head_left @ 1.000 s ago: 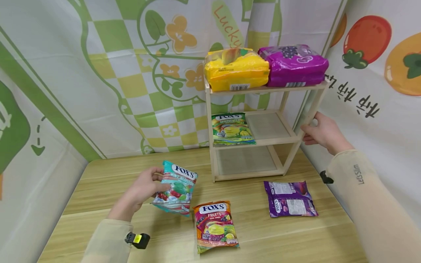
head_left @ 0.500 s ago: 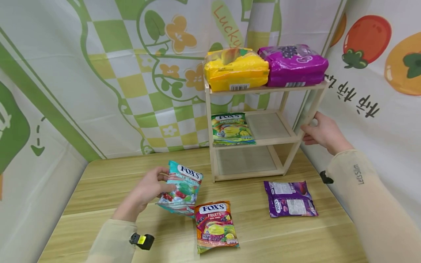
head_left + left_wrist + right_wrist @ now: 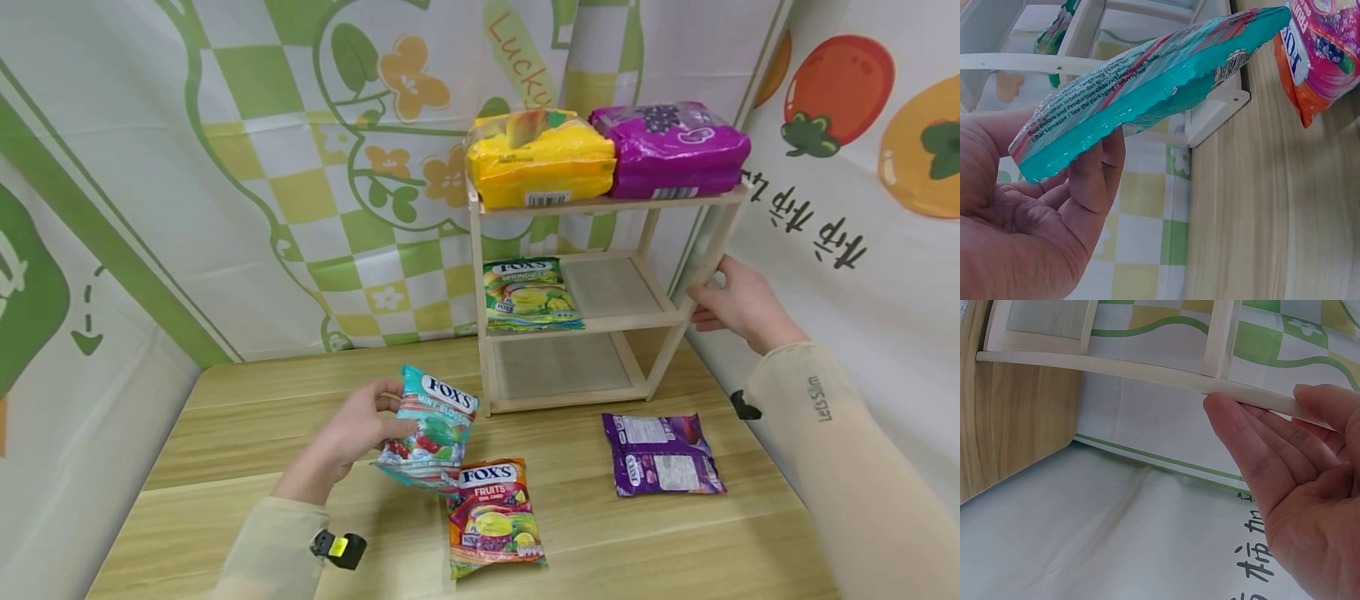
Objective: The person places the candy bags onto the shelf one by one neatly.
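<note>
My left hand (image 3: 358, 429) pinches a teal Fox's candy bag (image 3: 441, 437) by its left side, thumb on the front and fingers behind. Tilted above the table, the bag overlaps the top corner of an orange Fox's candy bag (image 3: 493, 529) lying flat. The left wrist view shows the teal bag's bottom seam (image 3: 1110, 125) edge-on. At the right side of a small wooden shelf rack (image 3: 570, 406), my right hand (image 3: 742, 307) grips the front upright between thumb and fingers. A green Fox's candy bag (image 3: 528, 293) lies on the rack's middle shelf, at the left.
On the rack's top sit a yellow pack (image 3: 543, 162) and a magenta pack (image 3: 671, 154) side by side. A purple candy bag (image 3: 663, 454) lies face down on the wooden table (image 3: 247, 417), right of the orange one. Printed cloth walls (image 3: 405, 275) enclose the table behind and at both sides.
My left hand has carried the teal bag to the right, toward the rack and over the orange bag's corner. My right hand has stayed on the rack's upright.
</note>
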The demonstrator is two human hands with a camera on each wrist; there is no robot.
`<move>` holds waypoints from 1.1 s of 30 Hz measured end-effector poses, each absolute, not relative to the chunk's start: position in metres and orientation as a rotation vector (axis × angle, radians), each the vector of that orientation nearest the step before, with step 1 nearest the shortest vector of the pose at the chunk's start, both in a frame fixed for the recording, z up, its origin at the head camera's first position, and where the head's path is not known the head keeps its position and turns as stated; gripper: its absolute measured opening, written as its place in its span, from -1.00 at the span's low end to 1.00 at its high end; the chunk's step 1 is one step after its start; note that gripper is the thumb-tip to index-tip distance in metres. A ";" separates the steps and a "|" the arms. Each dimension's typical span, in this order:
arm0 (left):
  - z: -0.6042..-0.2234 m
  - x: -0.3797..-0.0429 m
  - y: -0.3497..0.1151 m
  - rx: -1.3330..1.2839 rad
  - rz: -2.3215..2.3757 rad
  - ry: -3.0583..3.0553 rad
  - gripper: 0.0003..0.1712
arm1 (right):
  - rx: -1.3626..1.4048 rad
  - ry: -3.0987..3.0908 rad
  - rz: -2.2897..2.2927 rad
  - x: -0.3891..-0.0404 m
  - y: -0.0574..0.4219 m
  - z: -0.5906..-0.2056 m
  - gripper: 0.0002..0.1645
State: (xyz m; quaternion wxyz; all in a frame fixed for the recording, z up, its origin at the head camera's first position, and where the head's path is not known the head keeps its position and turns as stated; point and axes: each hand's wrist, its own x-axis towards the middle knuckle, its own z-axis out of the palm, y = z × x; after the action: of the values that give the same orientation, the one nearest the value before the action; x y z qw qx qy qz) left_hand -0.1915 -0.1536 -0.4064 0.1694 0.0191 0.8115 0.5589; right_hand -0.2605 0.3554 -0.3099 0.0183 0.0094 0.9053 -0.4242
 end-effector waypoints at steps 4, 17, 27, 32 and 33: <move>-0.407 -0.192 -0.148 0.056 1.586 2.309 -0.27 | 0.030 2.810 -1.315 -0.260 0.355 -0.310 -0.22; -0.409 -0.194 -0.128 0.085 1.591 2.300 -0.31 | 0.023 2.822 -1.315 -0.261 0.355 -0.311 -0.23; -0.411 -0.193 -0.118 0.105 1.598 2.279 -0.28 | 0.017 2.822 -1.304 -0.261 0.356 -0.311 -0.22; -0.412 -0.193 -0.114 0.109 1.595 2.267 -0.27 | 0.025 2.817 -1.308 -0.261 0.356 -0.311 -0.22; -0.412 -0.193 -0.112 0.107 1.597 2.263 -0.27 | 0.027 2.815 -1.309 -0.261 0.356 -0.311 -0.21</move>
State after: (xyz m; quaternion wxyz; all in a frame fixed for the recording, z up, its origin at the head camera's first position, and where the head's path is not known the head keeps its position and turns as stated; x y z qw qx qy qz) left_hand -0.1932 -0.1123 -0.4118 0.1838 0.0378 0.8026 0.5662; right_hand -0.2611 0.3558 -0.3109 0.0183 0.0087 0.9065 -0.4217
